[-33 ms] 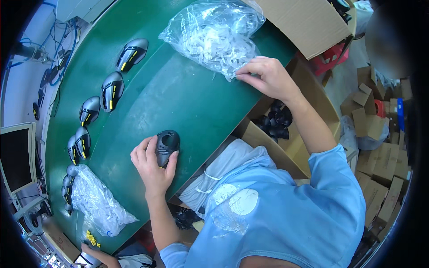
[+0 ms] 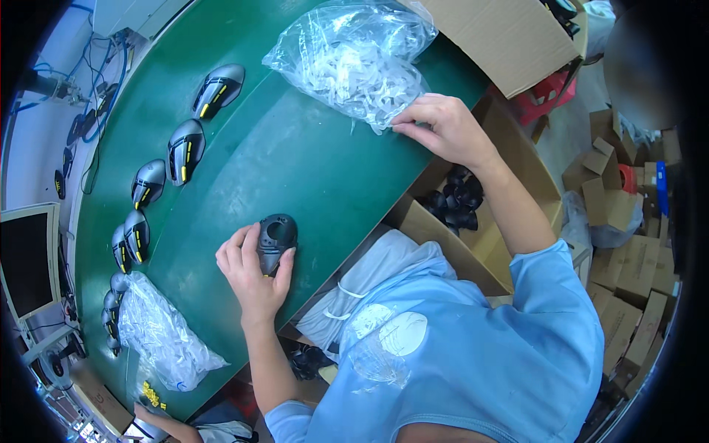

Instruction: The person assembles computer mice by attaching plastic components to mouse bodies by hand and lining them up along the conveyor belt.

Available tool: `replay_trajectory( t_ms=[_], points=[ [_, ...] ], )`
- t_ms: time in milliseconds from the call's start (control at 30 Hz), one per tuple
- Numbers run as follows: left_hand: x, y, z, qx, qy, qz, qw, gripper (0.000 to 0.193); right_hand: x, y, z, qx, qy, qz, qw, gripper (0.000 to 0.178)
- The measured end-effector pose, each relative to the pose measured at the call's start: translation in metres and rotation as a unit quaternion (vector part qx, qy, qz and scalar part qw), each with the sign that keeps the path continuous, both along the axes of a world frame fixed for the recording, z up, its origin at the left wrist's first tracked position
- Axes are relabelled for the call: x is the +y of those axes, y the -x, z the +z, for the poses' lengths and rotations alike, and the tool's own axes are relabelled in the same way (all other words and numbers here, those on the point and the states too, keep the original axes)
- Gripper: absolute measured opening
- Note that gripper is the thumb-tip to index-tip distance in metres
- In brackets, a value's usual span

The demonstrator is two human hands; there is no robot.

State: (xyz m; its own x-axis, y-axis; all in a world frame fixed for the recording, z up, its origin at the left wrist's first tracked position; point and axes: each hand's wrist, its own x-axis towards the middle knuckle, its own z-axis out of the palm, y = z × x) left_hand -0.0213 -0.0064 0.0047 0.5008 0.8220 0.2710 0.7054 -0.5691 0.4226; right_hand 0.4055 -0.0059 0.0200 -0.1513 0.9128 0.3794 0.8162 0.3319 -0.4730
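smooth matt dark oval plastic shell [image 2: 272, 251], glossy crinkled clear plastic bag [image 2: 351, 66], smooth low-sheen green tabletop [image 2: 221, 184], matt brown cardboard box [image 2: 509, 44]

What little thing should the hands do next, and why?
Maybe the right hand should draw one pale piece out of the clear bag beside it. Its fingers are right at the bag's edge, near the heaped pieces, and the left hand is holding a dark rounded part with a round hole.
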Motion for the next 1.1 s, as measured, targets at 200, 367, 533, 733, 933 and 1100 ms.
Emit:
replay_trajectory(
  t_ms=[200, 367, 533, 733, 933, 1100],
  points=[
    [0.000, -0.003, -0.005, -0.014, -0.024, 0.010, 1.000, 0.065, -0.027, 0.002, 0.015, 0.010, 0.044, -0.077, 0.996, 0.015],
    [-0.002, -0.002, -0.006, -0.016, -0.027, 0.015, 0.999, 0.065, -0.030, 0.002, 0.010, -0.096, 0.104, -0.051, 0.989, 0.019],
    [0.000, -0.001, -0.001, 0.000, -0.032, 0.009, 0.999, 0.069, -0.034, 0.042, 0.035, 0.078, 0.119, 0.042, 0.989, 0.012],
    [0.004, 0.003, -0.004, -0.066, 0.010, 0.000, 0.998, 0.089, 0.007, 0.130, 0.014, 0.346, 0.185, 0.149, 0.908, 0.007],
    [0.002, 0.004, -0.008, -0.097, 0.006, 0.009, 0.995, 0.085, 0.036, 0.182, -0.002, 0.291, 0.184, 0.221, 0.912, 0.012],
    [0.002, 0.003, -0.011, -0.093, -0.055, -0.012, 0.994, 0.071, 0.052, 0.177, -0.013, 0.159, 0.054, 0.303, 0.938, 0.016]
  ],
)
